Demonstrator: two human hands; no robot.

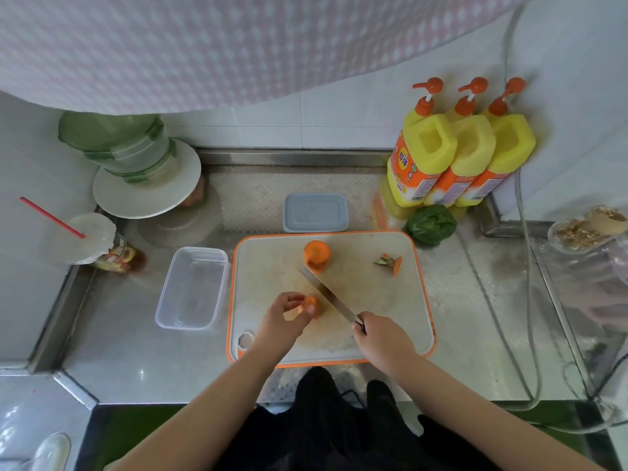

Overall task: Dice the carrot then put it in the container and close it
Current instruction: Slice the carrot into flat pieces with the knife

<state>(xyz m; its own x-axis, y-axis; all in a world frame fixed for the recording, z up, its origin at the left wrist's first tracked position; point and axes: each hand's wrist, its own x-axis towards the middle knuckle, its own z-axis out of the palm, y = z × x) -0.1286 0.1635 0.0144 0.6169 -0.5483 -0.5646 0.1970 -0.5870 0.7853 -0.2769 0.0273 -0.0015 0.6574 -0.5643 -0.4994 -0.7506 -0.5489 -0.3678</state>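
At frame centre, a short orange carrot piece (311, 302) is pinched by left-hand fingers (293, 300); a long steel knife (328, 295) is gripped by the right hand (377, 338) (blade close: fingers could be nicked).

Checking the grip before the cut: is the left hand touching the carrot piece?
Touching. The head view shows the left hand pinching the carrot piece with its fingertips.

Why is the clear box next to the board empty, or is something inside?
Empty. The clear plastic container sits open beside the cutting board, and only its bare bottom shows through. Its grey lid lies apart behind the board.
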